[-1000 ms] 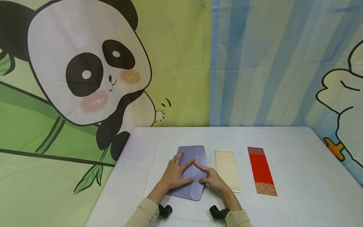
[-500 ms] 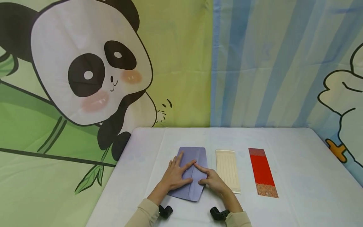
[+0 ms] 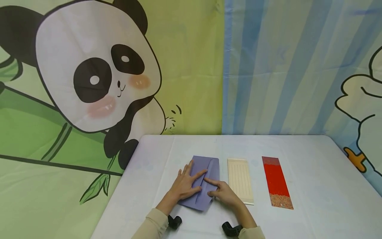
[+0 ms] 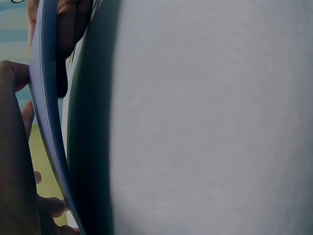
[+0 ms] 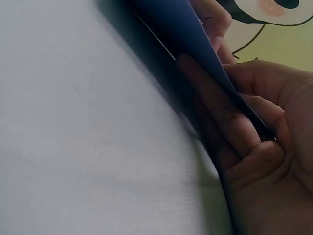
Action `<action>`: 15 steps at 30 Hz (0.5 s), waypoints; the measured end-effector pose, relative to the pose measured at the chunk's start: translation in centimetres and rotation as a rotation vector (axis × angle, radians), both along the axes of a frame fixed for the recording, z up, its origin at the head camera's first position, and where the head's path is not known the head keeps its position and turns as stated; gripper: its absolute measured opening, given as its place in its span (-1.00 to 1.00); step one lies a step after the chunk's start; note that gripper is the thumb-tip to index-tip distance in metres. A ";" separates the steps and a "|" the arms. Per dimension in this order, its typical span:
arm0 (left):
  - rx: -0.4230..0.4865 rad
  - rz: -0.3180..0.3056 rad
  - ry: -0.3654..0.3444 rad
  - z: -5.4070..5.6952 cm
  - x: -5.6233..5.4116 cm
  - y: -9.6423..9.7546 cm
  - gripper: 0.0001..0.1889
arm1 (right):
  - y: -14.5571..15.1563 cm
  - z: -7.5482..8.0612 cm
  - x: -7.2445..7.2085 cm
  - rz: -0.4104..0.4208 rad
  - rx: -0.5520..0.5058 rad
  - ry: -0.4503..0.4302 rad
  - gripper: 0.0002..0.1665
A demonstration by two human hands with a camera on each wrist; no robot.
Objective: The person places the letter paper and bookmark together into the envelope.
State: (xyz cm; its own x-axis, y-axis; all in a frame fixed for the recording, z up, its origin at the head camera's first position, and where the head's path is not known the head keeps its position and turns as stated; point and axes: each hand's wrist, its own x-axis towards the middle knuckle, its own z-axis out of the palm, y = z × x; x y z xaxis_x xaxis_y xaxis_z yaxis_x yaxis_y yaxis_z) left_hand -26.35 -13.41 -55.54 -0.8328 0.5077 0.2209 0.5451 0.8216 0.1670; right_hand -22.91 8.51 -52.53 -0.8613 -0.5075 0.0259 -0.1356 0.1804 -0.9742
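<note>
A purple folded paper (image 3: 206,162) with a lengthwise seam lies slightly turned on the white table. Spread across its left half is my left hand (image 3: 183,186), fingers straight and pressing on top. My right hand (image 3: 222,192) grips the right part, its forefinger and thumb on the upper face in the head view. From the right wrist, other fingers (image 5: 215,103) show beneath the purple sheet, so it is held between them and the thumb side. The left wrist view catches the sheet edge-on, bowed and raised off the tabletop, with my left hand (image 4: 17,152) along its upper side.
Right of the purple paper lies a cream sheet with vertical lines (image 3: 240,181). Farther right is a red strip with gold-speckled ends (image 3: 277,182). The white table (image 3: 322,172) ends at a printed cloth backdrop (image 3: 191,66). Black wrist devices (image 3: 231,229) sit near both wrists.
The purple paper has turned a little clockwise, and its seam fold now stands out more, farther to the right at the top. My right hand has shifted slightly down; the left hand stays nearly still.
</note>
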 end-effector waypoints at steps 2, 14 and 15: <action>-0.012 0.001 0.006 0.0 0.0 0.0 -0.31 | 0.0 0.2 0.2 0.014 0.015 0.001 -0.37; 0.011 -0.031 -0.070 0.1 0.1 0.0 -0.31 | 0.6 -0.3 -0.1 0.064 -0.006 -0.007 -0.38; 0.014 -0.028 -0.072 0.1 0.1 0.0 -0.31 | 0.6 -0.3 -0.1 0.069 -0.017 -0.009 -0.38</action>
